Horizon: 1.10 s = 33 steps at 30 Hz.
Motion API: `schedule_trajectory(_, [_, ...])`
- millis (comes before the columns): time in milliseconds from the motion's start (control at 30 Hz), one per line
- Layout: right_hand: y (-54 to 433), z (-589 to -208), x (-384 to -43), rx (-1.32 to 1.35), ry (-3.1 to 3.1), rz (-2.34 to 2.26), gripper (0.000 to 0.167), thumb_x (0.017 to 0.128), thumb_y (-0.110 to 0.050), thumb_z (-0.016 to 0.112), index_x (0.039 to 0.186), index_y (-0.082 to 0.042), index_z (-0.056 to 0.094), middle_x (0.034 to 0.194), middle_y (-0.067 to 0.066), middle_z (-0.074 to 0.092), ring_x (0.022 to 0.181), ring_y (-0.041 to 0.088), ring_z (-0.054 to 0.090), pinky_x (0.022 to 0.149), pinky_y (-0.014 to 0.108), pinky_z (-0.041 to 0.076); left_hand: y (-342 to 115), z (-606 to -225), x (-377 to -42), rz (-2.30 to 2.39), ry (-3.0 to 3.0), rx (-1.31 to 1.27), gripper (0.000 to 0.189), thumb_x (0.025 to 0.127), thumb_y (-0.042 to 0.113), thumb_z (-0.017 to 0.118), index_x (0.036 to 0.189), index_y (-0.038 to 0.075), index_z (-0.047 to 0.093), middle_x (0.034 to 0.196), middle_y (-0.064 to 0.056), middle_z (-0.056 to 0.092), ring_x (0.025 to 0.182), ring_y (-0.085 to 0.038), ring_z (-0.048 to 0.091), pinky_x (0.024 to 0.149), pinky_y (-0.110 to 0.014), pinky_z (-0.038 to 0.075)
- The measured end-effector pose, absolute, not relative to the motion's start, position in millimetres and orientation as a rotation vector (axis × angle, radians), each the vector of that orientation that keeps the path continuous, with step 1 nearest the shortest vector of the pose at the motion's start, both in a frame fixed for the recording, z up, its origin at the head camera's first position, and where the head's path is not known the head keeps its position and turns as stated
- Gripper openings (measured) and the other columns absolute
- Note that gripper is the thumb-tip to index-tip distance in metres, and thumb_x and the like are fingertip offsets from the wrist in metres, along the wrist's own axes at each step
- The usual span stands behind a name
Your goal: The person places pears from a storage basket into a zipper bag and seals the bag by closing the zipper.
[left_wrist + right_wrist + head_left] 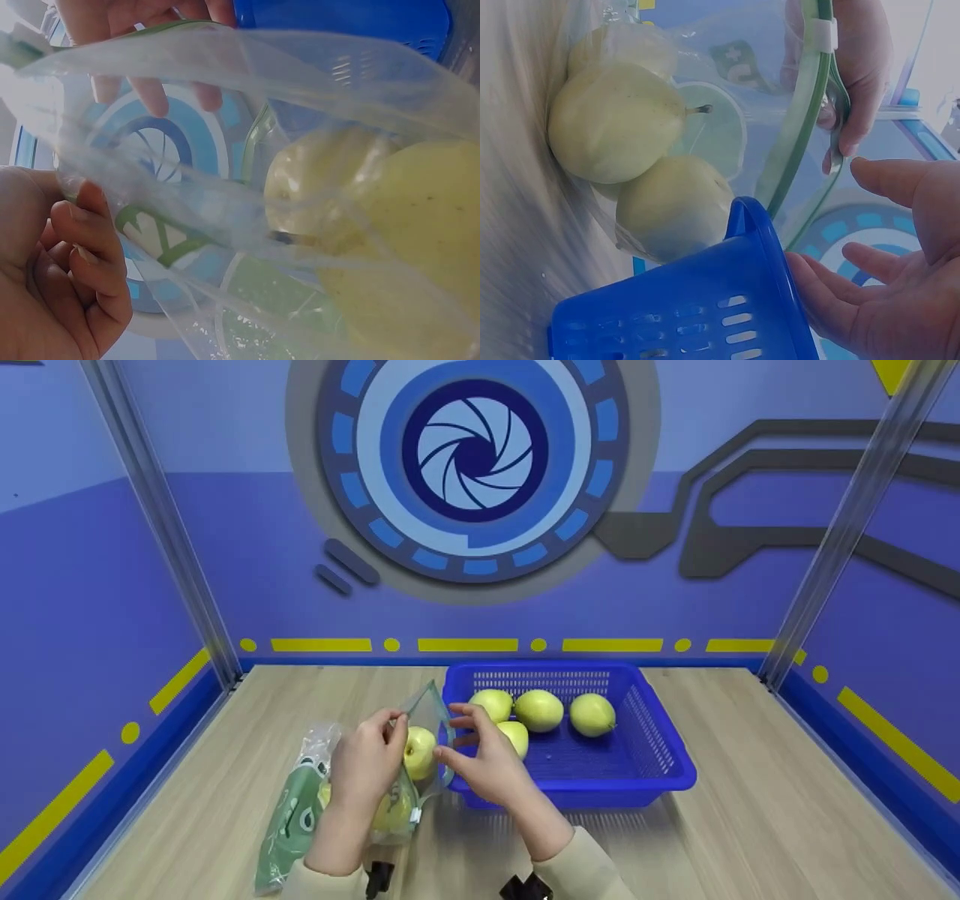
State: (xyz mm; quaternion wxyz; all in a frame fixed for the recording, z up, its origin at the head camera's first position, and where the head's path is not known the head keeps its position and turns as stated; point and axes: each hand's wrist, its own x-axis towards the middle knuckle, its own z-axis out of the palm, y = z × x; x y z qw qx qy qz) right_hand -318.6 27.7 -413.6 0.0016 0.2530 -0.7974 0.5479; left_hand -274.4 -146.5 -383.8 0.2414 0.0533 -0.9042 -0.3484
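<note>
A clear zip bag [791, 154] with a green-edged mouth and a white slider [415, 815] stands upright on the table, mouth open. Several yellow-green pears [615, 124] sit inside it; one pear [421, 752] shows near the mouth in the head view. My left hand [370, 761] pinches the left edge of the mouth between thumb and curled fingers. Across the opening, my right hand [489, 761] has its fingers spread and gently bent beside the right edge, gripping nothing; whether a fingertip touches the film, I cannot tell.
Close on the right stands a blue plastic basket [600, 786] with slotted walls, holding several pears [538, 710]. A green-printed plastic package [289, 817] lies left of the zip bag, partly behind my left forearm. Blue panels [247, 585] enclose the wooden table [750, 810].
</note>
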Motion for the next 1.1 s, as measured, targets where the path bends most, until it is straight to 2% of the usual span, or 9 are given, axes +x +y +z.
schedule_trajectory(300, [33, -413, -324, 0.741, -2.503, 1.709, 0.059, 0.097, -0.025, 0.073, 0.148, -0.012, 0.046, 0.139, 0.020, 0.059, 0.118, 0.037, 0.066, 0.094, 0.051, 0.057, -147, -384, -274, -0.963, -2.481, 0.154, 0.023, 0.102, 0.022, 0.062, 0.111, 0.005, 0.075, 0.070, -0.002, 0.062, 0.057, -0.012, 0.049, 0.051, -0.026, 0.036])
schedule_trajectory(567, [45, -412, -332, 0.705, -2.463, 1.695, 0.059, 0.095, -0.023, 0.074, 0.145, -0.007, 0.048, 0.136, 0.026, 0.060, 0.116, 0.043, 0.067, 0.092, 0.053, 0.057, -147, -386, -276, -0.932, -2.451, 0.127, 0.022, 0.101, 0.020, 0.063, 0.108, 0.004, 0.076, 0.069, -0.002, 0.061, 0.056, -0.011, 0.047, 0.050, -0.027, 0.035])
schedule_trajectory(1100, [65, -406, -349, 0.566, -2.463, 1.741, 0.060, 0.095, -0.021, 0.074, 0.146, -0.007, 0.047, 0.139, 0.026, 0.058, 0.118, 0.041, 0.064, 0.092, 0.048, 0.058, -147, -388, -278, -0.916, -2.433, 0.112, 0.020, 0.100, 0.018, 0.063, 0.107, 0.005, 0.076, 0.069, -0.003, 0.062, 0.055, -0.012, 0.047, 0.050, -0.026, 0.036])
